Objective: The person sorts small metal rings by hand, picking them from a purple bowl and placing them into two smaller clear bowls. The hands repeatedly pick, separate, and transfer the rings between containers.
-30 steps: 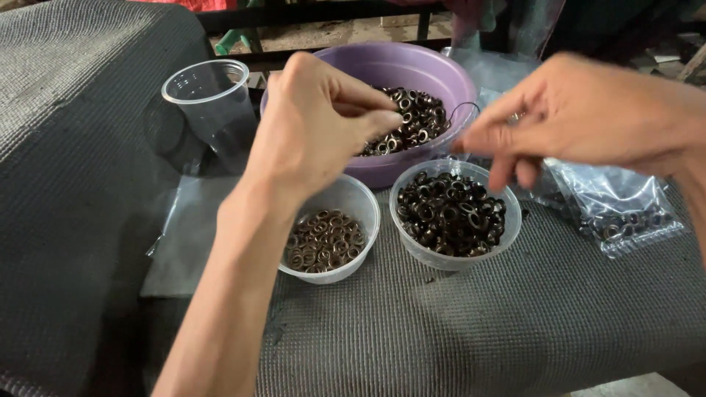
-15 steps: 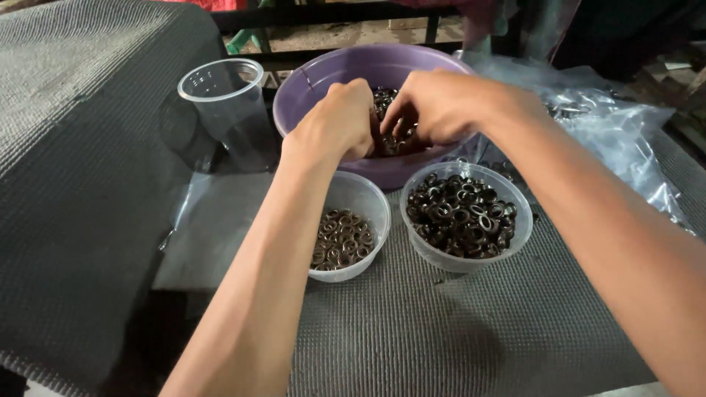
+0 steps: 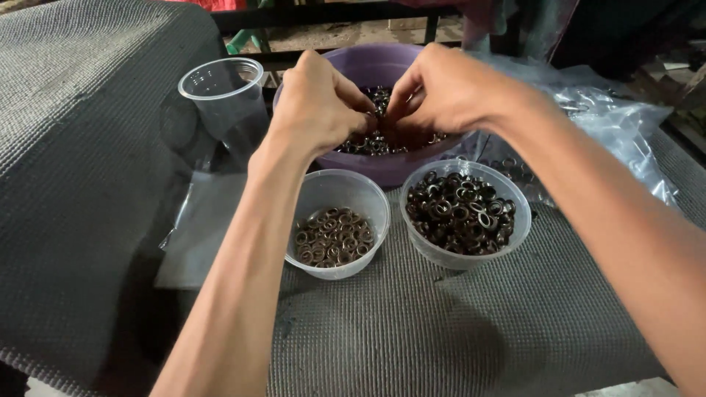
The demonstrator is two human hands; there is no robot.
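Note:
My left hand (image 3: 320,103) and my right hand (image 3: 441,88) meet over a purple bowl (image 3: 382,167) of small dark metal rings (image 3: 371,141). Both sets of fingertips are pinched together down among the rings; whether they hold any is hidden. In front of the bowl stand two clear plastic cups. The left cup (image 3: 365,192) has a shallow layer of brownish rings (image 3: 332,235). The right cup (image 3: 511,229) is nearly full of darker rings (image 3: 460,213).
An empty clear plastic cup (image 3: 224,95) stands left of the purple bowl. Clear plastic bags (image 3: 610,125) lie at the right. A flat clear sheet (image 3: 202,228) lies by the left cup. Grey textured matting (image 3: 412,331) covers the surface, humped up at the left (image 3: 81,147).
Both hands have moved from above the small cups into the purple bowl, and their fingertips now meet among the rings. The cups have not moved.

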